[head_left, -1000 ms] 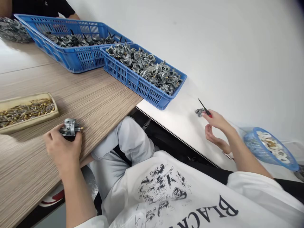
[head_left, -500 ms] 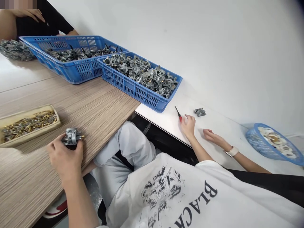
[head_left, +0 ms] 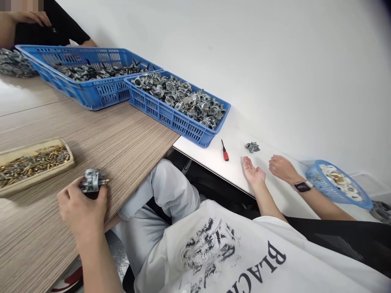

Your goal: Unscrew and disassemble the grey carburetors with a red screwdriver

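My left hand (head_left: pixel 84 203) is closed around a grey metal carburetor (head_left: pixel 92 180) on the wood-grain table (head_left: pixel 131 142); a small brass fitting juts from its right side. My right hand (head_left: pixel 254 173) is open above the white tabletop, palm turned up and fingers stretched out, holding nothing. A screwdriver (head_left: pixel 225 154) with a red handle and dark shaft lies to the left of it. Another carburetor (head_left: pixel 252 147) rests just beyond my right fingertips. Near my left hand stands a cream tray (head_left: pixel 71 158) of small brass and silvery parts.
Two blue baskets, one (head_left: pixel 88 101) with dark metal pieces and one (head_left: pixel 174 124) heaped with carburetors, stand at the back. Another person's hand (head_left: pixel 284 167), with a watch, is beside mine. A round blue basket (head_left: pixel 317 183) holds white pieces. Someone's arm shows top left.
My right hand has let go of the screwdriver, which now lies on the white tabletop, and has moved right and turned palm up. The other person's hand has curled. My left hand keeps the carburetor.
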Tool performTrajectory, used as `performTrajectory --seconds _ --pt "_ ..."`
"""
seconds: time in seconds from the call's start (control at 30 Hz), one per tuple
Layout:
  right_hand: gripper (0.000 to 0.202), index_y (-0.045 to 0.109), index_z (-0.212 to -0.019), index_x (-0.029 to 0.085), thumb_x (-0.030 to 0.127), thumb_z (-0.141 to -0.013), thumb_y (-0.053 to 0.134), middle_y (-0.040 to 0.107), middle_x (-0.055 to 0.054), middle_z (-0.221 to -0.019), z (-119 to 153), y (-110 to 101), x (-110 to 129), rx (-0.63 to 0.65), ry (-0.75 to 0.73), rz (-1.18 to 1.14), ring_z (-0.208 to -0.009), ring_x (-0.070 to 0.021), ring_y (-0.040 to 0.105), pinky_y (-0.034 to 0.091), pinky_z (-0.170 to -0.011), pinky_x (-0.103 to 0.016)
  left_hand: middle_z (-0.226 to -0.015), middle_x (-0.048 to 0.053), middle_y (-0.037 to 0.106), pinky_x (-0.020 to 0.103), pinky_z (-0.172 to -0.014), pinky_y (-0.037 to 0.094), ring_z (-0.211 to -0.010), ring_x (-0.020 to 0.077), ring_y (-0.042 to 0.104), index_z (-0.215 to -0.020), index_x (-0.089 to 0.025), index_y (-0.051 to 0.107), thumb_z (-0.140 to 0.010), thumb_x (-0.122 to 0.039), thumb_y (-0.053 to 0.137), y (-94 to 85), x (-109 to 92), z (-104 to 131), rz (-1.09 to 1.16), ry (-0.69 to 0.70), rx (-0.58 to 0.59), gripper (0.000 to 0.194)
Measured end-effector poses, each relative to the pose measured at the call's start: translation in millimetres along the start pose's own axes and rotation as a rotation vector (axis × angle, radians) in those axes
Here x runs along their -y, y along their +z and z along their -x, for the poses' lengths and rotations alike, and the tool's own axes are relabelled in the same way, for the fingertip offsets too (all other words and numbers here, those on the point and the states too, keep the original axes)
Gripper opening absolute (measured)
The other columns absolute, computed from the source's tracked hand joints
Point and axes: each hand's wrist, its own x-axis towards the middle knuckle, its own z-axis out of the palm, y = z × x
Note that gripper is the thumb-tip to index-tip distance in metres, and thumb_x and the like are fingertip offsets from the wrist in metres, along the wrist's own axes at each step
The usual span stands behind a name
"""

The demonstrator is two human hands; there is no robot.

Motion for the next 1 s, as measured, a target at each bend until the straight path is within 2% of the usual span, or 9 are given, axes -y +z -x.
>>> performTrajectory --seconds 0.13,0.23,0.37,0.5,0.6,0.7,0.87,0.93,1.0 --pt "0.022 0.060 -0.089 0.026 0.032 -0.095 0.040 0.070 -0.018 -0.109 0.1 -4.9 -0.8 0.065 -0.109 0.247 -0.127 -0.0276 0.063 0.061 -0.087 -0.044 -0.135 0.018 0.060 0.065 -0.111 0.048 -0.135 0.0458 0.056 -0.144 -0.023 0.058 -0.085 -0.053 0.068 1.2 1.0 0.3 0.004 -0.028 0.004 0.067" --pt "0.013 0.053 -0.079 0.029 0.038 -0.086 0.047 0.066 -0.020 -0.098 -0.9 -9.7 0.5 0.113 -0.181 0.489 -0.127 -0.0336 0.059 0.057 -0.084 -0.048 -0.135 0.018 0.060 0.066 -0.110 0.049 -0.135 0.0461 0.056 -0.143 -0.023 0.058 -0.083 -0.055 0.068 1.4 1.1 -0.3 -0.001 -0.041 0.006 0.068" --pt "0.015 0.043 -0.069 0.030 0.040 -0.075 0.053 0.059 -0.015 -0.082 -4.6 -12.6 4.4 0.087 -0.204 0.580 -0.112 -0.0364 0.060 0.054 -0.077 -0.047 -0.139 0.020 0.060 0.069 -0.109 0.049 -0.136 0.0481 0.056 -0.142 -0.022 0.058 -0.085 -0.052 0.067 0.1 -0.8 0.4 0.008 -0.019 -0.001 0.066" --pt "0.021 0.037 -0.067 0.032 0.044 -0.077 0.050 0.056 -0.014 -0.078 -7.8 -14.6 7.2 0.050 -0.273 0.610 -0.111 -0.0374 0.059 0.053 -0.077 -0.047 -0.143 0.015 0.060 0.073 -0.106 0.049 -0.137 0.0490 0.056 -0.143 -0.026 0.056 -0.089 -0.050 0.064 -1.1 -2.3 3.0 0.029 -0.003 -0.023 0.060" --pt "0.025 0.033 -0.066 0.032 0.042 -0.083 0.048 0.054 -0.013 -0.076 -10.5 -15.5 9.9 0.008 -0.282 0.599 -0.107 -0.0361 0.061 0.053 -0.075 -0.045 -0.143 0.012 0.061 0.075 -0.102 0.050 -0.136 0.0491 0.056 -0.144 -0.029 0.055 -0.089 -0.050 0.063 -1.2 -1.8 3.7 0.031 0.003 -0.029 0.059" --pt "0.030 0.028 -0.066 0.031 0.035 -0.086 0.050 0.045 -0.006 -0.064 -14.3 -14.7 13.2 -0.037 -0.206 0.621 -0.085 -0.0309 0.060 0.051 -0.064 -0.039 -0.140 0.014 0.061 0.073 -0.104 0.049 -0.137 0.0477 0.056 -0.144 -0.027 0.055 -0.087 -0.048 0.065 -0.4 -0.2 2.3 0.032 0.014 -0.021 0.061" --pt "0.030 0.029 -0.070 0.029 0.023 -0.087 0.053 0.023 0.006 -0.055 -22.6 -3.7 7.6 -0.030 -0.140 0.726 -0.050 -0.0161 0.033 0.036 -0.046 -0.025 -0.133 0.016 0.060 0.063 -0.110 0.049 -0.131 0.0423 0.056 -0.140 -0.022 0.059 -0.081 -0.047 0.073 3.6 3.2 -0.5 0.002 -0.034 -0.012 0.066" --pt "0.024 0.035 -0.073 0.028 0.022 -0.087 0.054 0.025 0.008 -0.055 -27.6 7.2 2.4 -0.004 -0.125 0.798 -0.046 -0.0133 0.026 0.029 -0.042 -0.023 -0.132 0.015 0.059 0.060 -0.110 0.049 -0.129 0.0406 0.057 -0.141 -0.023 0.059 -0.082 -0.046 0.072 5.5 4.4 -0.7 -0.001 -0.046 -0.003 0.066" --pt "0.017 0.041 -0.075 0.027 0.022 -0.087 0.053 0.031 0.008 -0.054 -34.0 23.2 -0.4 0.056 -0.113 0.894 -0.044 -0.0127 0.027 0.028 -0.043 -0.024 -0.133 0.015 0.058 0.057 -0.110 0.048 -0.128 0.0395 0.057 -0.143 -0.021 0.057 -0.084 -0.044 0.072 7.1 5.2 -0.4 0.009 -0.044 0.000 0.065"
